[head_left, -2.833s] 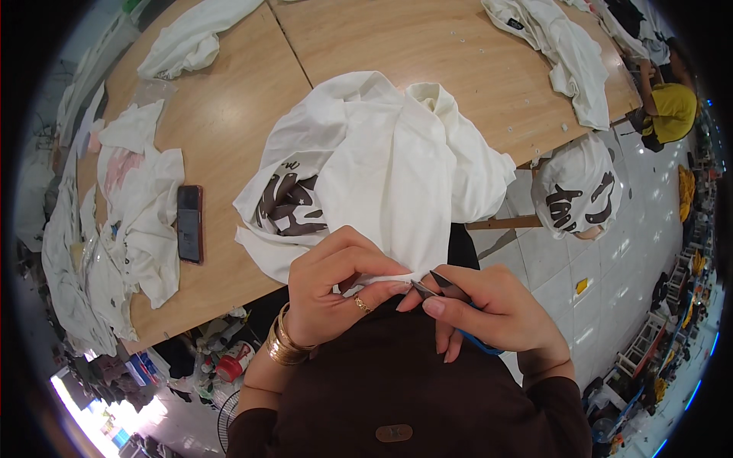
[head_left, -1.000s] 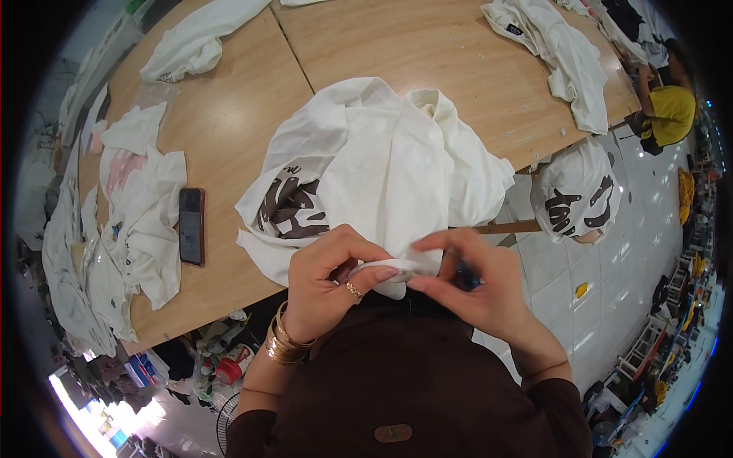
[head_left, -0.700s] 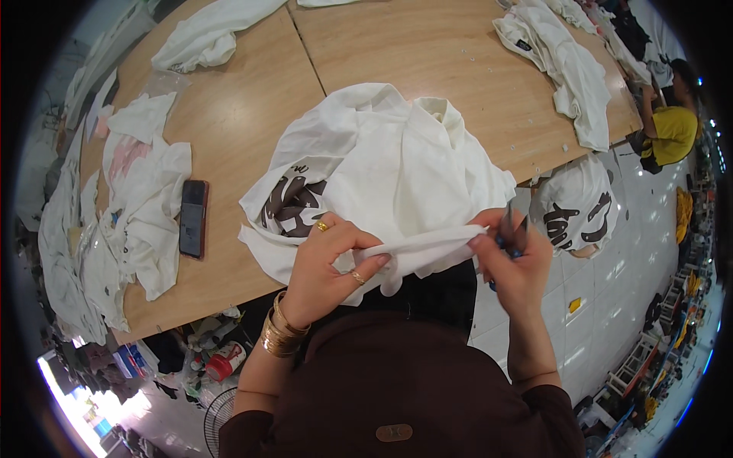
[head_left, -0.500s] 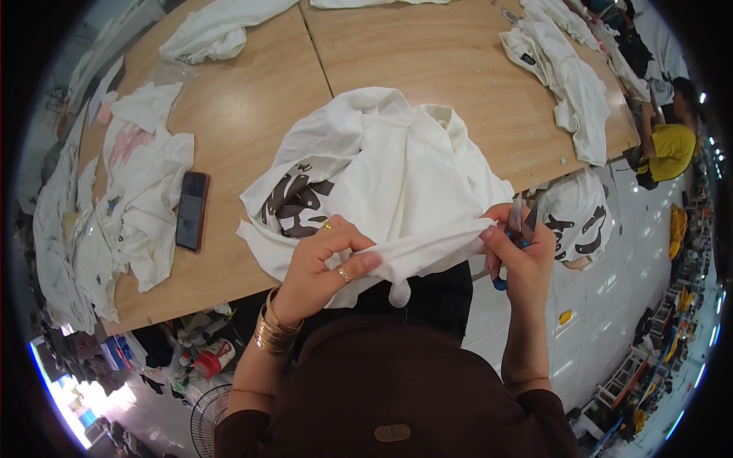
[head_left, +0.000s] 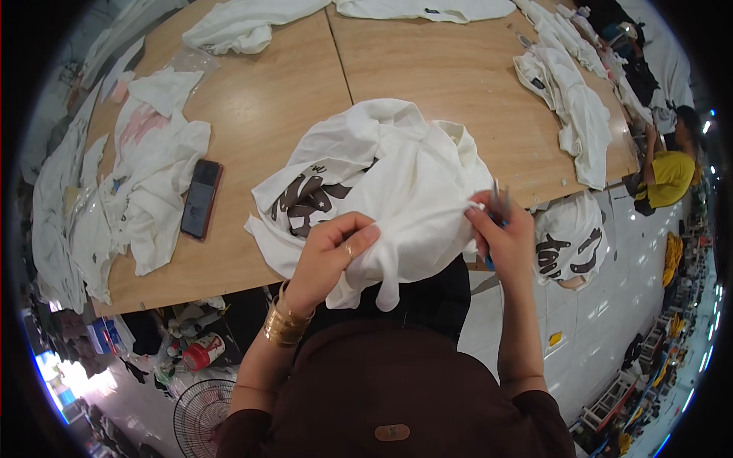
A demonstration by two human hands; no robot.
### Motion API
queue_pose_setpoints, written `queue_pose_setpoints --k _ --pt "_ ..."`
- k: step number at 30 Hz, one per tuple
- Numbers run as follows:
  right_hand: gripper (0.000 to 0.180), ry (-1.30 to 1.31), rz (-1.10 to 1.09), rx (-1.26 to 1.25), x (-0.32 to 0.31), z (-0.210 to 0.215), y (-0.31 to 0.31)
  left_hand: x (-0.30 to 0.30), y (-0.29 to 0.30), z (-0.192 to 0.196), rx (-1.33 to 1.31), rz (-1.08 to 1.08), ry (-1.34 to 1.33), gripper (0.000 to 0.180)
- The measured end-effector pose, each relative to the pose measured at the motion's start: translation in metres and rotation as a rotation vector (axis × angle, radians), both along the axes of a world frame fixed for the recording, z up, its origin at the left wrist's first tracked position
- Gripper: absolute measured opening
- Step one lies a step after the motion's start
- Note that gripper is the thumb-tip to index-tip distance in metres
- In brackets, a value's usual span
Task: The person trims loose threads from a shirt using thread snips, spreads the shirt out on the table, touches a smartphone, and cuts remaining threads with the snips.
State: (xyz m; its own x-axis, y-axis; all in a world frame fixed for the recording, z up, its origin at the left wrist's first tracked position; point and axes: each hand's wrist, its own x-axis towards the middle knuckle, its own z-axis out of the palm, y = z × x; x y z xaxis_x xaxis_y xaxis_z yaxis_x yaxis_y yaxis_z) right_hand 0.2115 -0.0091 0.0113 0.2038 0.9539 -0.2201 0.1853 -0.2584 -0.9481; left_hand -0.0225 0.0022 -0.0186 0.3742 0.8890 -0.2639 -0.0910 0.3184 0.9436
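Observation:
A white garment (head_left: 412, 179) with a dark brown print lies bunched at the front edge of the table, part of it hanging over. My left hand (head_left: 328, 256) pinches its near cloth between thumb and fingers. To the right, my right hand (head_left: 505, 237) grips another bit of the same cloth at the fingertips, and the fabric between the hands is drawn taut. Small thread snips (head_left: 500, 204) with blue handles are also held in my right hand, blades pointing up and away from me. The fingers hide most of the handles.
On the wooden table (head_left: 267, 99), a phone (head_left: 202, 200) lies left, beside crumpled white garments (head_left: 156, 187). More white garments (head_left: 576, 114) lie along the far and right sides. A printed white bundle (head_left: 569, 240) is beyond the right edge. A fan (head_left: 202, 416) stands lower left; a person in yellow (head_left: 666, 177) is far right.
My hands have moved closer together, and the stretched fold between them has narrowed into gathered cloth. My right hand has shifted slightly left. The whole view has also shifted a little.

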Motion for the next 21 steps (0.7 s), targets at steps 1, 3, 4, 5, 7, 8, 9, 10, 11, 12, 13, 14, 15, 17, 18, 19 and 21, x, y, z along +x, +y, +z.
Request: queue_pose_setpoints --k 1,3,4,5,7,8,9,10,11,12,13,14,15,17,18,19,21 --pt "0.008 -0.001 0.009 0.006 -0.004 -0.007 0.003 0.002 0.002 -0.005 0.006 0.009 -0.001 0.017" --pt "0.009 -0.413 -0.04 0.204 -0.022 -0.016 0.013 0.004 0.007 -0.019 -0.129 0.134 -0.1 0.016" --pt "0.01 -0.417 -0.002 0.185 -0.031 -0.011 0.007 0.002 0.009 -0.024 -0.124 0.154 -0.117 0.015" --pt "0.012 -0.299 0.043 0.277 -0.038 -0.019 -0.002 0.002 0.01 -0.025 -0.119 0.161 -0.119 0.015" --pt "0.019 -0.318 0.3 0.084 -0.052 -0.01 -0.014 0.002 0.013 -0.022 -0.1 0.195 -0.121 0.014" --pt "0.02 -0.33 0.346 0.135 -0.059 -0.02 -0.017 0.003 0.017 -0.019 -0.09 0.193 -0.123 0.014" --pt "0.021 -0.339 0.398 0.185 -0.065 -0.028 -0.017 0.003 0.019 -0.018 -0.082 0.208 -0.119 0.014" --pt "0.021 -0.339 0.401 0.192 -0.062 -0.027 -0.015 0.004 0.022 -0.016 -0.074 0.223 -0.114 0.015" --pt "0.021 -0.265 0.37 0.168 -0.057 -0.023 -0.012 0.005 0.025 -0.015 -0.068 0.232 -0.116 0.015" --pt "0.022 -0.19 0.341 0.142 -0.052 -0.02 -0.009 0.007 0.032 -0.015 0.004 0.265 -0.126 0.015" --pt "0.02 0.1 0.247 0.171 -0.048 -0.026 -0.001 0.007 0.039 -0.016 0.076 0.299 -0.135 0.015" --pt "0.018 0.246 0.19 0.042 -0.043 -0.015 0.005 0.003 0.045 -0.02 0.044 0.246 -0.049 0.016" --pt "0.016 0.389 0.134 -0.088 -0.041 -0.002 0.012 0.004 0.045 -0.018 0.046 0.253 -0.05 0.016" --pt "0.012 0.469 0.099 -0.094 -0.047 0.007 0.019 0.01 0.045 -0.014 0.211 0.311 0.139 0.016" --pt "0.013 0.485 0.05 -0.094 -0.05 0.009 0.02 0.01 0.042 -0.012 0.47 0.413 0.255 0.015" --pt "0.017 0.501 0.001 -0.095 -0.052 0.01 0.022 0.007 0.038 -0.013 0.471 0.419 0.251 0.015" --pt "0.019 0.551 -0.008 -0.094 -0.051 0.012 0.026 -0.001 0.024 -0.014 0.491 0.505 0.15 0.014"
